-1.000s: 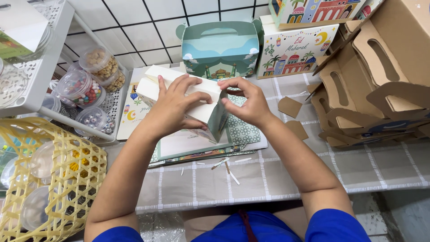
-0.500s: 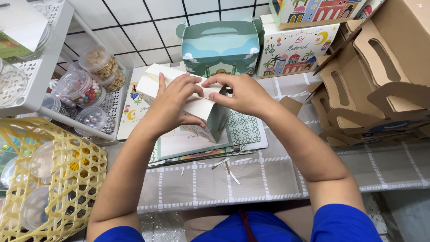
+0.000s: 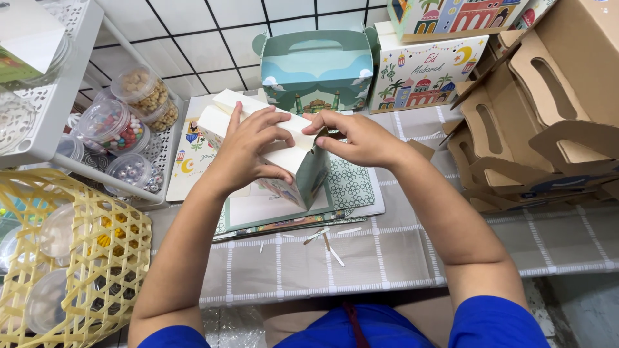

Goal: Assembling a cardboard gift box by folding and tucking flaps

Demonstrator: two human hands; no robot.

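Note:
I hold a half-folded cardboard gift box (image 3: 303, 169), white inside and teal with small printed buildings outside, above a pile of flat printed box blanks (image 3: 351, 190) on the table. My left hand (image 3: 248, 148) wraps over its top and side panel. My right hand (image 3: 354, 136) pinches the upper flap at the box's right end. The box lies tilted on its side.
A finished teal handled box (image 3: 317, 67) and a white printed box (image 3: 425, 71) stand at the tiled wall. Brown folded handled boxes (image 3: 541, 122) are stacked at right. A white rack (image 3: 45, 122) with jars of sweets (image 3: 116, 125) and a yellow woven basket (image 3: 97, 258) are at left. Paper scraps (image 3: 325, 240) lie on the checked cloth.
My right hand has slid left along the top flap, closer to my left hand. The left hand's fingers have shifted over the box's top. The box has tilted slightly.

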